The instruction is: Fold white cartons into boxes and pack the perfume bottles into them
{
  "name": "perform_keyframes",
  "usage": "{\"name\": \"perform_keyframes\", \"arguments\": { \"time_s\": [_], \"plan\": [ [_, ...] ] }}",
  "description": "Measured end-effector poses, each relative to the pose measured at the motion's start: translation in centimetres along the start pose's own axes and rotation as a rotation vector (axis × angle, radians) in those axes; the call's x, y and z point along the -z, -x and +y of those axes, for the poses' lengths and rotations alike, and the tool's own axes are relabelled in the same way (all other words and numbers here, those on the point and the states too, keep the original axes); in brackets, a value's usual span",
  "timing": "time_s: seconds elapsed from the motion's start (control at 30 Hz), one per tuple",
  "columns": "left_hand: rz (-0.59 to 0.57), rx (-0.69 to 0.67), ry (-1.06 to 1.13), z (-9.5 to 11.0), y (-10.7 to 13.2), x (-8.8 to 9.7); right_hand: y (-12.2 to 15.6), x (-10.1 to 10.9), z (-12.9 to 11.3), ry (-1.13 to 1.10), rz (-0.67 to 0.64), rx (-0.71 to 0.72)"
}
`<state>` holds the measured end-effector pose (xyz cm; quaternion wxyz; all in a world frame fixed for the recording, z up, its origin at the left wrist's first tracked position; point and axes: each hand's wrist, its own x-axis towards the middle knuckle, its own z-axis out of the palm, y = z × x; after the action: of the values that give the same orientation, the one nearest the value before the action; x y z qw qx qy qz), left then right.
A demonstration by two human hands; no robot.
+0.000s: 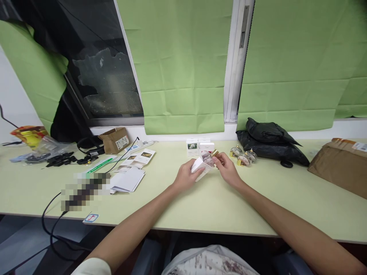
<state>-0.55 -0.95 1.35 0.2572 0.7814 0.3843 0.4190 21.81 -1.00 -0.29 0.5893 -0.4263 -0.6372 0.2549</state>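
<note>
My left hand (184, 176) is wrapped round a small white carton (200, 167), held tilted above the table. A clear glass perfume bottle (207, 157) with a gold cap sits at the carton's upper end, partly inside it. The fingertips of my right hand (228, 169) pinch the bottle near its cap. Just behind my hands stand several small white boxes (192, 147), one with a picture of a white flower. To the right of my right hand lie several similar glass bottles (243, 157) with gold caps.
Flat white cartons (129, 178) and printed ones (146, 155) lie left of my hands, near a black cable. Black plastic bags (266, 143) and a brown package (340, 164) are on the right. An open cardboard box (114, 140) stands back left. The table's front edge is near my body.
</note>
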Motion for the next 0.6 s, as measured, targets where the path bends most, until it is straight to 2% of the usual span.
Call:
{"name": "perform_keyframes", "arguments": {
  "time_s": [0.1,0.2,0.33,0.6],
  "plan": [
    [-0.097,0.138,0.332,-0.16,-0.52,0.14,-0.10,0.32,-0.26,0.019,0.036,0.037],
    [-0.195,0.291,0.532,-0.53,-0.85,0.28,-0.22,0.57,-0.41,0.032,0.059,0.054],
    [-0.281,0.398,0.594,-0.88,-0.76,0.31,-0.44,0.85,-0.67,0.041,0.043,0.076],
    [-0.302,0.430,0.623,-1.02,-0.43,-0.28,-0.69,0.78,0.05,0.017,0.052,0.050]
  ]
}}
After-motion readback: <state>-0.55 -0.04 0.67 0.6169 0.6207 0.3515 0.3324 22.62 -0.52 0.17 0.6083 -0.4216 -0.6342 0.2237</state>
